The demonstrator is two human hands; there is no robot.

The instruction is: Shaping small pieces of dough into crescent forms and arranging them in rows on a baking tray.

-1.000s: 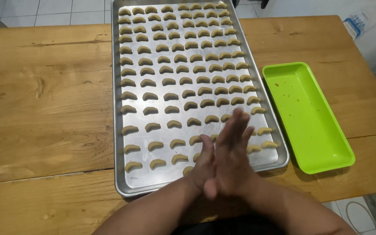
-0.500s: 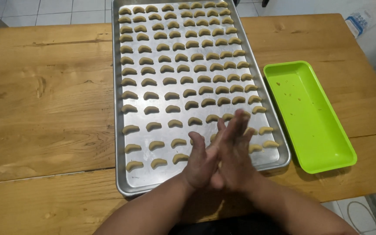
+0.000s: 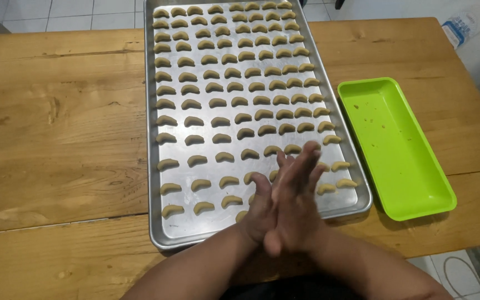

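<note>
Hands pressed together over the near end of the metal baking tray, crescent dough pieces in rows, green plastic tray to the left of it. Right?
Not quite. The head view shows the green plastic tray to the right of the metal baking tray, not the left. The hands are pressed together over its near end, above rows of crescent dough pieces.

free: bare tabletop (image 3: pixel 56 122) left | blocked: baking tray (image 3: pixel 156 222) centre, green tray (image 3: pixel 401 150) right

Left hand (image 3: pixel 262 208) and right hand (image 3: pixel 295 203) press together above the cookie-filled baking tray (image 3: pixel 156 222).
</note>
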